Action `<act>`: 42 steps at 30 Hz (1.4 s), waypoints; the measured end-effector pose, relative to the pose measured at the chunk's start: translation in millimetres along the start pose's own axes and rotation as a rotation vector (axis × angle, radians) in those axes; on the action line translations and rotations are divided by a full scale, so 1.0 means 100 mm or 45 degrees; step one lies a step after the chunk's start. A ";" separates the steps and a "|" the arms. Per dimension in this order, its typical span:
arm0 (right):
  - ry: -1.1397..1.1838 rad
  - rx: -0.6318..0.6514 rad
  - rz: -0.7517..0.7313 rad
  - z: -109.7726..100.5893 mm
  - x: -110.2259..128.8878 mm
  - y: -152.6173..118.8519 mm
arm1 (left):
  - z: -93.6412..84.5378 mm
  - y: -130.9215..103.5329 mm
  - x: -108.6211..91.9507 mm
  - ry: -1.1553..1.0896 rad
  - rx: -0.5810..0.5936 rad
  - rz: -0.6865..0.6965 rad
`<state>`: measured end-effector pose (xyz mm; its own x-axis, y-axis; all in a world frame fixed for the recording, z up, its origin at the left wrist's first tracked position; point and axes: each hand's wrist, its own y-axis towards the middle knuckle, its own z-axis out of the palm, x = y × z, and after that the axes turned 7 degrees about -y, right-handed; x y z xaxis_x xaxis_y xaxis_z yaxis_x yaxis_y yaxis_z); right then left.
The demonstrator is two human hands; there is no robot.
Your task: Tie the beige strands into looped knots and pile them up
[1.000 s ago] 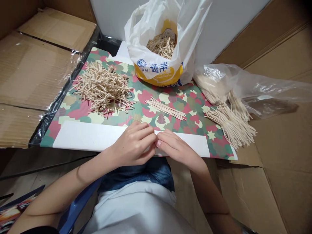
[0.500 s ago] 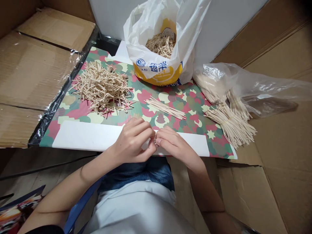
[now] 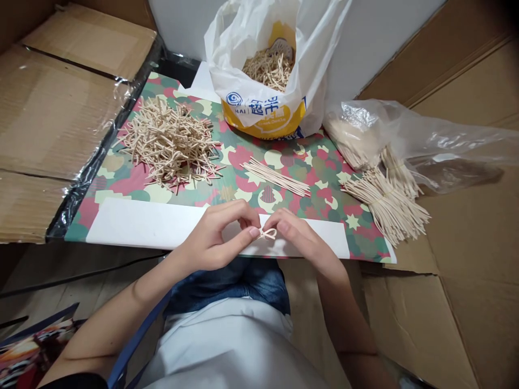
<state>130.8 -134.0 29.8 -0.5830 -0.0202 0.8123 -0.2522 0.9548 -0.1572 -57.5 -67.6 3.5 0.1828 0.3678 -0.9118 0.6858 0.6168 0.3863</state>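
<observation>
Looped stick [image 3: 269, 233] pinched in left hand [image 3: 230, 233] — loop pointing right; right hand [image 3: 292, 231] part-open, close beside.

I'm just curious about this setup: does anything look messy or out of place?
Nothing looks clearly damaged or spilled. The clear bag sprawls past the right edge of the patterned sheet, where a tied bundle also sticks out. The pile on the left looks tangled compared with the neatly aligned sticks in the middle.
</observation>
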 end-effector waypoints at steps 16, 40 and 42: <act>-0.065 -0.029 -0.118 -0.03 -0.04 -0.01 | -0.02 -0.07 0.00 -0.045 -0.077 -0.203; -0.024 0.187 -0.028 0.06 0.07 0.07 | -0.03 -0.10 -0.13 0.187 0.150 -0.203; -0.056 0.173 -0.034 0.06 0.07 0.06 | -0.04 -0.11 -0.15 0.190 0.152 -0.217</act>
<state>120.6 -130.2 30.7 -0.6072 -0.0606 0.7922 -0.3681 0.9051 -0.2129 -70.4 -77.2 13.1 -0.0422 0.3699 -0.9281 0.7779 0.5951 0.2018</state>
